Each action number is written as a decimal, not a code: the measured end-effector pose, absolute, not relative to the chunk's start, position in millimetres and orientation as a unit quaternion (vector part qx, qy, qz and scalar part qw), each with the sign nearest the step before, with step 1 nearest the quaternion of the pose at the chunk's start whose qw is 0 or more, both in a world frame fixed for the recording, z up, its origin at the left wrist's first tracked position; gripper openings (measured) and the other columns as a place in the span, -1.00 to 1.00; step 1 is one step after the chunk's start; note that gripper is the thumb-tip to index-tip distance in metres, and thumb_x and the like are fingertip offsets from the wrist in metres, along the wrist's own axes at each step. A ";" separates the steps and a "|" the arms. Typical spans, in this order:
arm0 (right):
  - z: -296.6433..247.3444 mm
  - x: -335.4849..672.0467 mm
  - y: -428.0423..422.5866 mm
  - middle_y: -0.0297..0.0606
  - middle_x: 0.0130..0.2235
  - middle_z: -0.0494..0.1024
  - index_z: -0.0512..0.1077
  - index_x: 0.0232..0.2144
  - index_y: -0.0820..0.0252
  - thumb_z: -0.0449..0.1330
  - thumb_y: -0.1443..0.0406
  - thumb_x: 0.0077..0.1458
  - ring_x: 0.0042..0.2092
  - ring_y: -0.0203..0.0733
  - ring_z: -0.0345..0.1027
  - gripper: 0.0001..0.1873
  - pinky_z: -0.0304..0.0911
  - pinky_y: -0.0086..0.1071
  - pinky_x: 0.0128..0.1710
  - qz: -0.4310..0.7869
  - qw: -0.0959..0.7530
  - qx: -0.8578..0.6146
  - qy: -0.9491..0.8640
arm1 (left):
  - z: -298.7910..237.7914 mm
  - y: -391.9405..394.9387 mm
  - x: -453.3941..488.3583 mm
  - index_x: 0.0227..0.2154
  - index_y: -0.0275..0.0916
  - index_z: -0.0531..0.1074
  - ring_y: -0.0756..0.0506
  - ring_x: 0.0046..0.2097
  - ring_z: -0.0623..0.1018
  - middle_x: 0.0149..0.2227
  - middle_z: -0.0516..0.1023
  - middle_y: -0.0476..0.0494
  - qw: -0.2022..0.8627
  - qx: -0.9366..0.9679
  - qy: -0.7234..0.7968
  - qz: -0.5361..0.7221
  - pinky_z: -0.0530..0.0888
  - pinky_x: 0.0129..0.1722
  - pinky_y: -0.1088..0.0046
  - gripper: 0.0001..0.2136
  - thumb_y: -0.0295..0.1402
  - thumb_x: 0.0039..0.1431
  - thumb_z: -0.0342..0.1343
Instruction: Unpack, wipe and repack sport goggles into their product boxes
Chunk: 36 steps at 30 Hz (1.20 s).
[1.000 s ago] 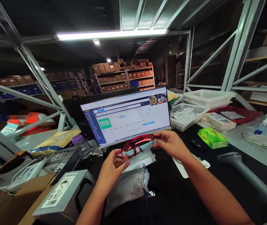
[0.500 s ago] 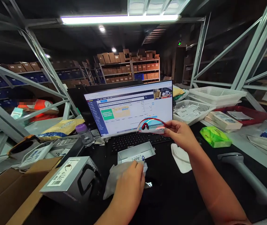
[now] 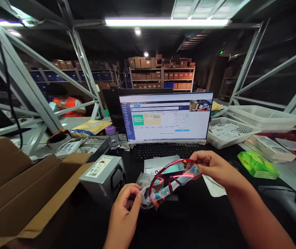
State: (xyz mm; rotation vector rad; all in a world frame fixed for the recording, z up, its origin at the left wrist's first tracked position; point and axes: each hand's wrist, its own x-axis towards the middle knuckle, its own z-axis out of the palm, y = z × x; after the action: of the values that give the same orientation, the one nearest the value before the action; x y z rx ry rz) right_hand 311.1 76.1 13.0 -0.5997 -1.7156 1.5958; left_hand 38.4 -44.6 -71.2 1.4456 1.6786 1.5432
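My right hand (image 3: 212, 169) is closed on one side of a pair of red-framed glasses (image 3: 170, 183) with clear, reflective lenses, tilted above the black desk. Between thumb and fingertips, my left hand (image 3: 125, 209) pinches a crumpled translucent plastic bag (image 3: 145, 197). The bag meets the lower left end of the glasses; whether that end is inside it I cannot tell. Behind the glasses lies an open shallow grey box (image 3: 150, 171). A closed grey box (image 3: 103, 173) with a white label stands left of my left hand. Under my right wrist rests a flat white piece (image 3: 214, 186).
A monitor (image 3: 163, 133) and keyboard (image 3: 160, 152) stand ahead. An open carton (image 3: 12, 193) is at left, near a purple-lidded bottle (image 3: 113, 138). White baskets (image 3: 233, 131), a green packet (image 3: 258, 165) and a scanner (image 3: 285, 199) are at right. Another person (image 3: 71, 105) sits far left.
The glasses have come down and closer, turned diagonally, in my right hand. My left hand has swung from lying over the bag to pinching its edge by the glasses. The view has shifted left.
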 end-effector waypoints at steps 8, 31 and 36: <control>-19.6 313.2 30.3 -0.27 -0.40 0.60 0.57 -0.31 0.14 0.30 0.15 0.17 -0.40 -0.18 0.46 -0.82 0.36 -0.41 -0.43 0.381 0.403 -0.339 -0.760 | -72.1 -50.8 52.4 -0.53 -0.19 0.40 -0.08 -0.27 0.50 -0.30 0.45 -0.10 0.273 0.509 0.554 0.600 0.46 -0.34 0.51 -0.69 -0.09 0.18 0.13; -85.3 290.6 -26.0 -0.21 -0.43 0.66 0.63 -0.39 0.08 0.35 0.07 0.05 -0.45 -0.06 0.56 -0.77 0.48 -0.38 -0.49 0.347 0.464 -0.426 -0.695 | -84.0 -63.7 60.4 -0.42 -0.15 0.41 -0.10 -0.21 0.49 -0.26 0.43 -0.14 0.216 0.636 0.507 0.540 0.45 -0.22 0.43 -0.76 -0.24 0.35 -0.02; -88.6 273.2 -23.9 -0.17 -0.47 0.65 0.62 -0.43 0.12 0.37 -0.01 0.00 -0.43 0.02 0.59 -0.67 0.53 -0.30 -0.47 0.410 0.512 -0.447 -0.609 | -82.0 -66.2 60.2 -0.37 -0.13 0.43 -0.11 -0.16 0.51 -0.21 0.47 -0.16 0.164 0.664 0.506 0.526 0.47 -0.18 0.43 -0.81 -0.29 0.34 -0.02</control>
State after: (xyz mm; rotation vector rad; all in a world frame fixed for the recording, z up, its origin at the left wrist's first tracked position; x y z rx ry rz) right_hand 273.2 -23.9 -88.6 -1.0744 -1.4650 0.9865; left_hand 60.2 -66.2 -82.0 1.8937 1.4423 1.4983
